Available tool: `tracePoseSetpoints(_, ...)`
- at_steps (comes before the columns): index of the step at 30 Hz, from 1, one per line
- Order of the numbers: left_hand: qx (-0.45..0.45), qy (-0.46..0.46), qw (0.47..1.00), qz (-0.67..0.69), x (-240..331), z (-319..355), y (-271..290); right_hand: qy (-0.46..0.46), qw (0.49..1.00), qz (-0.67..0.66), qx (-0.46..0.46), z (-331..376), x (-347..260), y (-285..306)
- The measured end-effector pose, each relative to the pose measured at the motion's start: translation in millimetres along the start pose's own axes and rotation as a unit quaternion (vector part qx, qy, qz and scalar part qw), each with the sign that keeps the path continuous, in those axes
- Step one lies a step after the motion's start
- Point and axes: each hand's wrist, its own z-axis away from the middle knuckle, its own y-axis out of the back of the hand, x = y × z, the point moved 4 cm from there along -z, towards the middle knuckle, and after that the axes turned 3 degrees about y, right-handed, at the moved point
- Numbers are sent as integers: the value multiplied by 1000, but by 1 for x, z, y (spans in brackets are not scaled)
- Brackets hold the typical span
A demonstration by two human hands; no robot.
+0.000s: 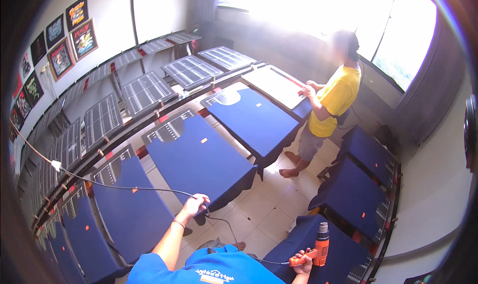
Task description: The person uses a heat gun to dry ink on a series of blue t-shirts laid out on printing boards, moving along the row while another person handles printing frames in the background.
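My right hand (302, 266) is wrapped round the handle of an orange heat gun (321, 251), its metal nozzle pointing up, over a blue cloth-covered board. My left hand (193, 206) is closed on a black power cable (144, 188). From that hand the cable runs left across the boards to a white plug connector (56, 165); on the other side it hangs down in a loop toward my body. Beneath and beside my left hand lies a slanted board dressed in dark blue fabric (199, 157), with a small orange mark near its top.
More boards with blue fabric (254, 119) stand in rows left and right of a tiled floor aisle (271, 204). Bare dark boards (149, 92) line the far left row. A person in a yellow shirt (338, 95) holds a framed screen (276, 87) by the windows.
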Motion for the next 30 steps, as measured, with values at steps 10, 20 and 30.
tracePoseSetpoints(10,131,-80,983,103,-69,88,110,0,985,152,85,8,1,4)
tracePoseSetpoints(20,156,-16,985,70,-124,120,134,-54,974,208,76,18,6,11)
tracePoseSetpoints(30,217,-23,973,72,-119,120,130,-22,978,192,75,20,7,12)
